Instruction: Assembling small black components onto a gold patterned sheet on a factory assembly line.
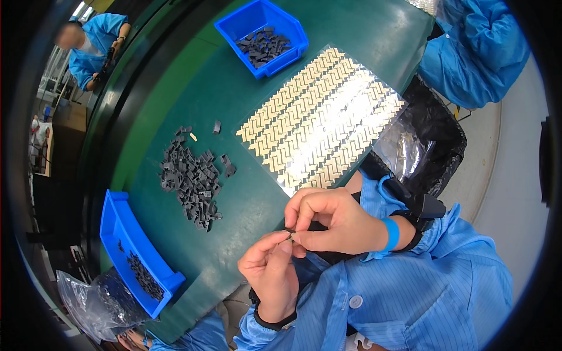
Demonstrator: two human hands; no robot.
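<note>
Close in front of my body, my left hand [274, 274] and my right hand [339, 221] meet at the fingertips. Both are closed in a pinch on one small dark piece [290, 232], mostly covered by the fingers. Just beyond them lies a clear sheet with rows of slanted gold-coloured stickers [304, 111], part of it washed out by glare. Left of the sheet, a loose heap of small black plastic pieces [190, 175] spreads over the green table [246, 205]. A small pale strip [193, 137] rests at the heap's far edge.
A blue bin [234, 29] with black pieces stands at the back; another blue bin [111, 222] holds smaller dark pieces at left. A black bag-lined container [448, 134] is beside the table's right edge. People in blue work at upper left [99, 44], upper right [474, 52] and lower left.
</note>
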